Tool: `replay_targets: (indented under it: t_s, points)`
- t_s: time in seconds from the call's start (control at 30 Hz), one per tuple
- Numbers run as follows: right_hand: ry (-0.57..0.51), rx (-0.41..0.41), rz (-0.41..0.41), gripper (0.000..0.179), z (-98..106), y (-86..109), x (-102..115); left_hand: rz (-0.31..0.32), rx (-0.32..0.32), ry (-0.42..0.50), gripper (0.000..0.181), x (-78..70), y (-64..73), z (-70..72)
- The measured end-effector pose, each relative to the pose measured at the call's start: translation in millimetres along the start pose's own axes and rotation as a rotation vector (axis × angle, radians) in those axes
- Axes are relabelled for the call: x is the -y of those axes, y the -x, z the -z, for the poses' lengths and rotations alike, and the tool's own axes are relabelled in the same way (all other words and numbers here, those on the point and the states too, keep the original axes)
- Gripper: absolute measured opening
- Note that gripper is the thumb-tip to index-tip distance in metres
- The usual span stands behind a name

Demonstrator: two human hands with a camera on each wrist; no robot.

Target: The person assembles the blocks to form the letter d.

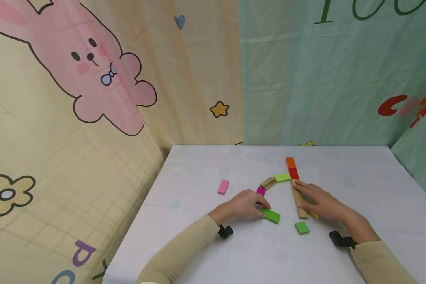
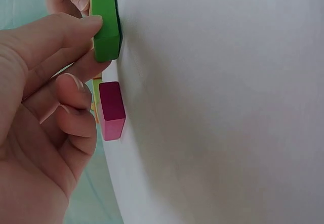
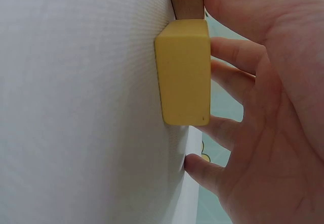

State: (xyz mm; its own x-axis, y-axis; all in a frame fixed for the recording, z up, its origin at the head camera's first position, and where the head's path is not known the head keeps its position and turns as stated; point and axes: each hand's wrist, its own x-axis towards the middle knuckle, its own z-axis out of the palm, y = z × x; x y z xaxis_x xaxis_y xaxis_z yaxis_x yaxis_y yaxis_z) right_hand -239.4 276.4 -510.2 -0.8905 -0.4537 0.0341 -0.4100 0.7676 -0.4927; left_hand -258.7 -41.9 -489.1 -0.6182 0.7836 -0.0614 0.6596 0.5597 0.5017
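My left hand (image 1: 248,203) pinches a green block (image 1: 271,216) between thumb and fingers, low over the white table; the left wrist view shows the thumb on the green block's side (image 2: 106,37). Just behind that hand sits a magenta block (image 1: 260,191). Across from it, my right hand (image 1: 321,201) rests on a long plain wooden block (image 1: 299,201), its fingertips near the far end and its thumb lower on the side. A yellow block (image 3: 183,77) lies beside the wooden one, mostly hidden under the right hand in the head view.
Red (image 1: 293,173) and orange (image 1: 290,162) blocks continue the line beyond the wooden one. A light green block (image 1: 282,178) and a brown wooden piece (image 1: 268,183) curve left toward the magenta one. Lone pink (image 1: 223,187) and small green (image 1: 301,227) blocks lie apart on the tabletop (image 1: 184,169).
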Motion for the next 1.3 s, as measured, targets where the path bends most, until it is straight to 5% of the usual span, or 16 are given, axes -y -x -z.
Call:
replay_targets:
  t_s: [0.93,1.3]
  points:
    - [-0.010,-0.004,0.008,0.081,-0.9,0.6,-0.8,0.003,0.077,-0.141,0.032,0.6,-8.5,10.1]
    - [-0.004,-0.009,0.021,0.080,-0.6,0.1,-1.0,-0.036,0.053,-0.185,0.034,-1.4,-8.9,8.7]
